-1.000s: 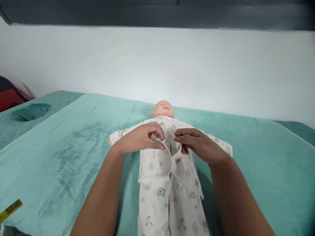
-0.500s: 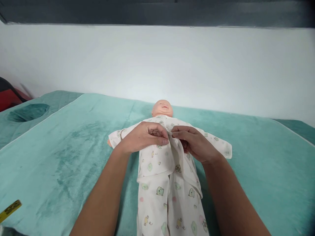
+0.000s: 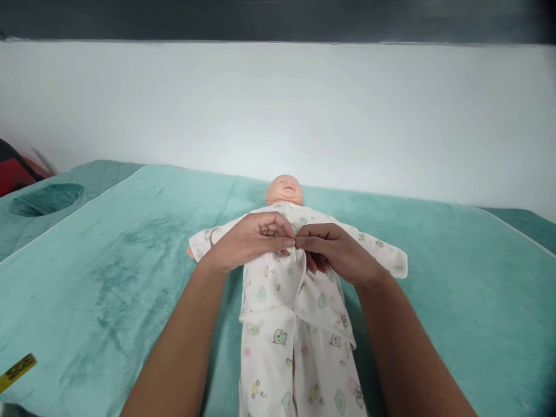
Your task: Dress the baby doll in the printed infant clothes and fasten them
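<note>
A baby doll (image 3: pixel 284 190) lies on its back, dressed in a white printed jacket (image 3: pixel 271 284) and matching trousers (image 3: pixel 273 370). Over the chest, my left hand (image 3: pixel 264 234) pinches the jacket's front edge between thumb and fingers. Directly opposite, fingertips meeting those of the left, my right hand (image 3: pixel 332 249) pinches the other front edge. The two front panels come together under my fingers and part slightly lower down. Whatever fastener lies between the fingertips is too small and covered to make out. Both sleeves stretch out to the sides.
The doll rests on a teal plush cover (image 3: pixel 130 278) against a white wall (image 3: pixel 278 110). At the left are a hole (image 3: pixel 47 200) in the padded surface and a red and black object (image 3: pixel 17 171). A yellow labelled strip (image 3: pixel 17 372) shows at the lower left.
My hands have drawn together, bringing the two jacket edges to meet at the chest. The right front panel, raised and folded before, now lies flatter over the trousers.
</note>
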A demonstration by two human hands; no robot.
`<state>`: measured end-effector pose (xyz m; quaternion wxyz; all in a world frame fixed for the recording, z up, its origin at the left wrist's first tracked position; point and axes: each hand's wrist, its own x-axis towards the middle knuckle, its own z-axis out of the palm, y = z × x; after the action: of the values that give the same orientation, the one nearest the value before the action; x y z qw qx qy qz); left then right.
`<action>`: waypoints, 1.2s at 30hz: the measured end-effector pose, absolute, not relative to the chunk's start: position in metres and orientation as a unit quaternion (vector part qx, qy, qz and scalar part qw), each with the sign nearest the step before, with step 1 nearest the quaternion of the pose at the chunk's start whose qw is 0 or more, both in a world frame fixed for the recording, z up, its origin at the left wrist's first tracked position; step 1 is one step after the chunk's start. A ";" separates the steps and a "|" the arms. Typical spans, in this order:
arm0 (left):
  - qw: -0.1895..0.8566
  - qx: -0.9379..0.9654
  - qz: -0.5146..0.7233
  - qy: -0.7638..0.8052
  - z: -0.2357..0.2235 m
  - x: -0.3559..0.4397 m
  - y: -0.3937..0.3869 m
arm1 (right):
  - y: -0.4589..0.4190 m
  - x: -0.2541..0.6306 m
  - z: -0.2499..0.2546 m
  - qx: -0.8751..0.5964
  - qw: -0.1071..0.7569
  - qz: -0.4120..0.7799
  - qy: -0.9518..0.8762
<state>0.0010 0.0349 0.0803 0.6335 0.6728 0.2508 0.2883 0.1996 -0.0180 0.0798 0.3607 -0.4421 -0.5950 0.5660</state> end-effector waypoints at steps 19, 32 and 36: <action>0.626 0.670 0.300 0.262 0.080 0.002 0.035 | -0.019 0.205 0.079 -0.436 0.335 0.556 -0.623; 0.593 0.699 0.284 0.282 0.080 0.000 0.034 | -0.022 0.192 0.084 -0.506 0.341 0.423 -0.669; 0.583 0.712 0.260 0.292 0.086 -0.002 0.031 | -0.021 0.190 0.082 -0.511 0.345 0.408 -0.673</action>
<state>-0.0017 0.0306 0.0864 0.5828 0.7124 0.2921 0.2598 0.1904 -0.0210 0.0820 0.3455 -0.5114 -0.6727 0.4081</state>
